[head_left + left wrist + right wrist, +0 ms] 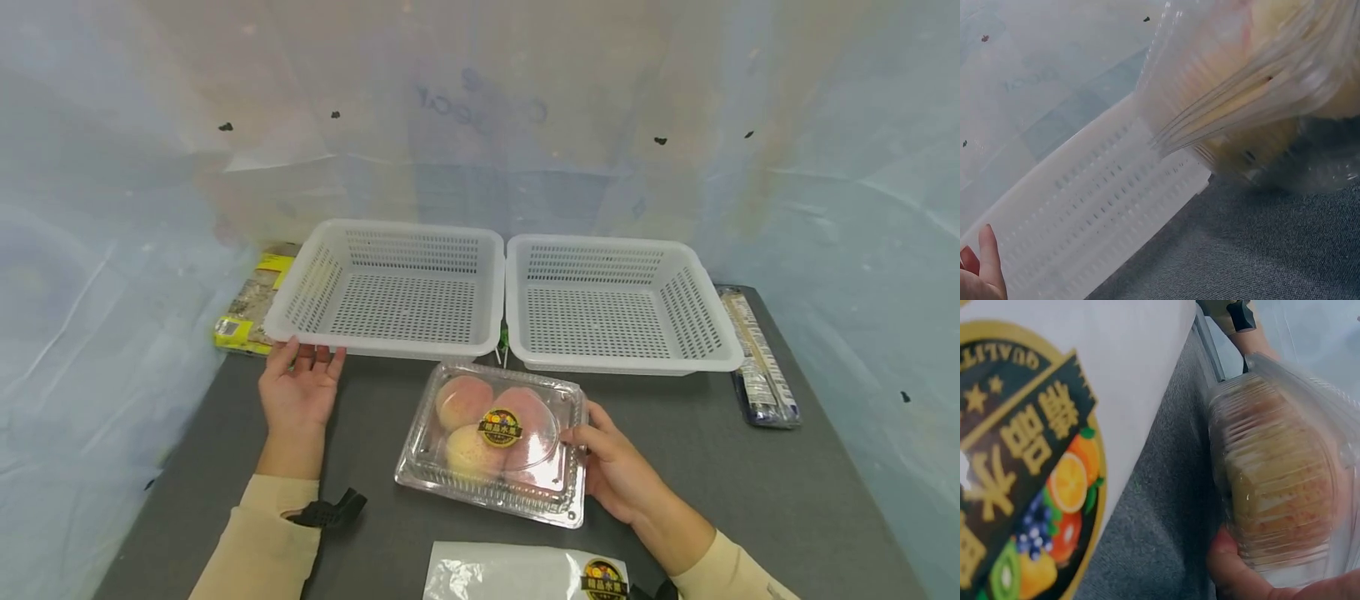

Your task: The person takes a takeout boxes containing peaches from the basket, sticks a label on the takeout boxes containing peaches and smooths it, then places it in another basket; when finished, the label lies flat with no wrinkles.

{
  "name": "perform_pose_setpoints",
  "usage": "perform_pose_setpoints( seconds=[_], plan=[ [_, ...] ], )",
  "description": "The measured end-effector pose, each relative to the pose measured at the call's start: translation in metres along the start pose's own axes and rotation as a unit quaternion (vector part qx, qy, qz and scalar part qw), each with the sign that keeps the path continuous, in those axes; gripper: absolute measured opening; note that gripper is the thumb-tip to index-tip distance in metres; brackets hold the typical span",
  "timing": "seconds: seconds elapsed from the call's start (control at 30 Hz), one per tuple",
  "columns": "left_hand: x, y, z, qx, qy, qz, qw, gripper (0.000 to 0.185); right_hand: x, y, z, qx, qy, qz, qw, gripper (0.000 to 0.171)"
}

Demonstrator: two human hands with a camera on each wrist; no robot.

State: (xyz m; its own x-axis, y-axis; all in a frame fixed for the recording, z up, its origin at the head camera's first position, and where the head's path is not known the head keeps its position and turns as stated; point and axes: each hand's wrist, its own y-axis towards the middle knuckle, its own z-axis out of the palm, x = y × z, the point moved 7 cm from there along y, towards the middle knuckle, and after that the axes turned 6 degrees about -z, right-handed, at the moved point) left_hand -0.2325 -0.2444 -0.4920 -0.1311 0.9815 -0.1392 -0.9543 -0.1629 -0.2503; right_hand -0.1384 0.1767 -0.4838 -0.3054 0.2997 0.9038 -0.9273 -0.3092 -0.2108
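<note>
Gripping the clear clamshell of peaches (495, 442) at its right edge, the right hand (618, 475) has fingers curled on the rim, thumb on the lid near the corner; the right-wrist view shows a thumb under/against the ribbed plastic wall. The left hand (300, 392) lies open, palm up-ish, fingertips touching the front rim of the left white basket (397, 287); it holds nothing.

Step in hand, as I read it: the pack is grasped but sits on the grey bench (750, 483), just in front of the gap btw the left basket and the right basket (615, 304), w/ neither basket loaded. Looks like the start of a lift-and-place, not the place itself.

Next move prob. calls for a firmer hold: a one-sided grip on a thin, flexy shell w/ three loose fruits inside will tip it, so support from below or a second hand would help; keep it level and clear the basket rim.

Orientation: the pack lies flat, lid up, round gold-and-black sticker (501, 427) facing the camera. Long axis runs roughly near-to-far, skewed a bit, the near end swung left, far end pointing toward the gap btw baskets.

Also on the bench: a white bag w/ the same sticker (517, 575) at the near edge, a yellow packet (251, 312) left of the baskets, a dark long packet (757, 358) far right.
</note>
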Motion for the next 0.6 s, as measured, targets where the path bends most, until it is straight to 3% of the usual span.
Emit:
perform_pose_setpoints(
  seconds=[0.2, 0.6],
  plan=[
    [-0.002, 0.004, -0.002, 0.005, 0.059, 0.037, 0.9975, 0.036, 0.005, -0.005, 0.006, 0.013, -0.004, -0.003, 1.0, 0.065],
    [-0.002, 0.005, -0.003, 0.008, 0.079, 0.046, 0.9958, 0.036, 0.051, -0.02, 0.024, 0.079, -0.008, -0.06, 0.995, 0.062]
  ],
)
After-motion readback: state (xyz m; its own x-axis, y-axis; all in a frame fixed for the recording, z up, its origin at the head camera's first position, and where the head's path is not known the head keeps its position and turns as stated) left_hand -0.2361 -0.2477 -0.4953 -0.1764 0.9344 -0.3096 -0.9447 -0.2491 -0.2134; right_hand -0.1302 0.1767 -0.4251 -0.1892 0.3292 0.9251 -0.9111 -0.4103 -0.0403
